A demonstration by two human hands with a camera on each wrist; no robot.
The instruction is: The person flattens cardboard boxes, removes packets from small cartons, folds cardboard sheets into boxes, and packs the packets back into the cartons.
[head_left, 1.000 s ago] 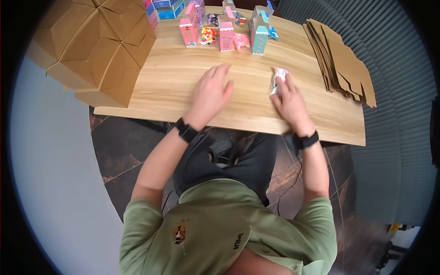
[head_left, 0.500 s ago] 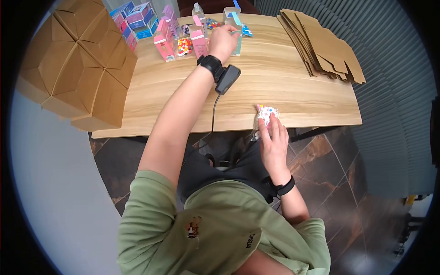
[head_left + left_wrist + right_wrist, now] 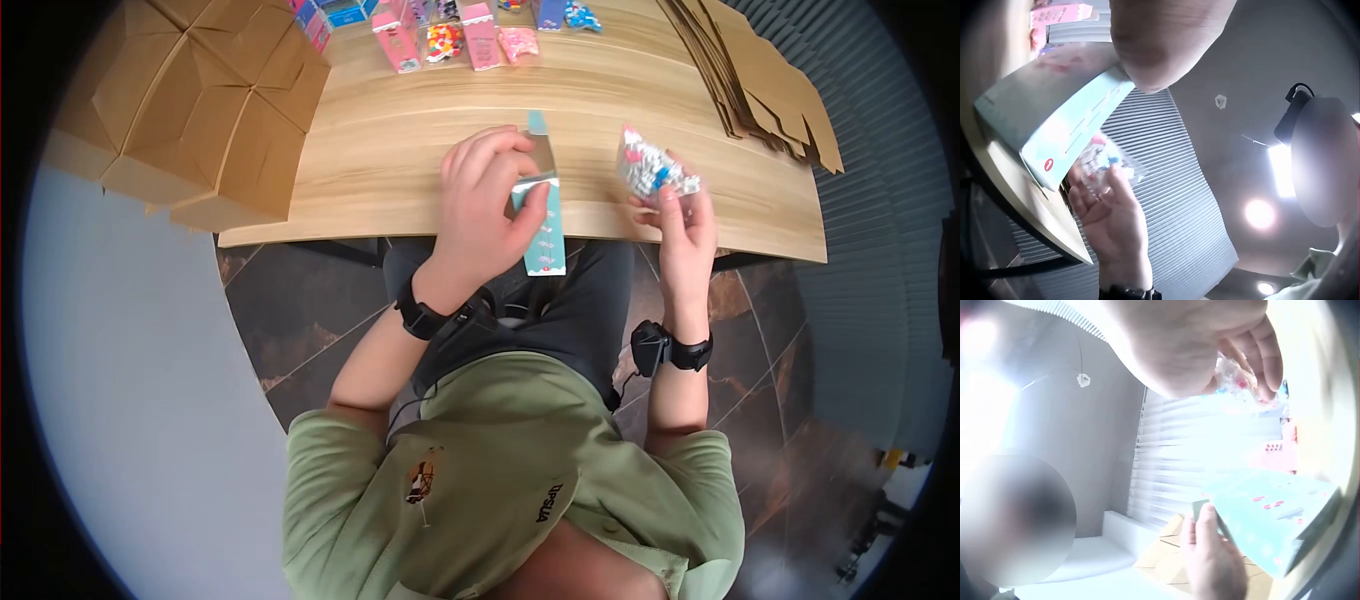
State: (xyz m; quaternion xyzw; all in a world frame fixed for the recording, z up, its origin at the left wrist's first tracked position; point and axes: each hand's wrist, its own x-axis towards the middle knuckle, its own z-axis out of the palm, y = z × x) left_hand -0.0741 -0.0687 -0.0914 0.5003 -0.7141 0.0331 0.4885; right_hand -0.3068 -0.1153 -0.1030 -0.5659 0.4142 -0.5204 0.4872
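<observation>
My left hand [image 3: 487, 190] grips a tall teal carton [image 3: 541, 222] with its top flap open, held over the near edge of the wooden table [image 3: 400, 160]. The same carton [image 3: 1063, 128] fills the left wrist view and shows again as the carton [image 3: 1269, 519] in the right wrist view. My right hand [image 3: 680, 215] holds a clear bag of coloured small pieces [image 3: 653, 168] just right of the carton; the bag [image 3: 1107, 165] and bag [image 3: 1235, 375] sit between its curled fingers.
A row of pink boxes [image 3: 400, 40] and small bags of coloured pieces stands at the table's far edge. Flat brown cardboard blanks [image 3: 770, 80] are stacked at the right. Folded brown cartons [image 3: 200, 110] pile up at the left.
My left hand has come back from the far row carrying the teal carton to the near edge. My right hand lifted the bag off the table and raised it beside the carton.
</observation>
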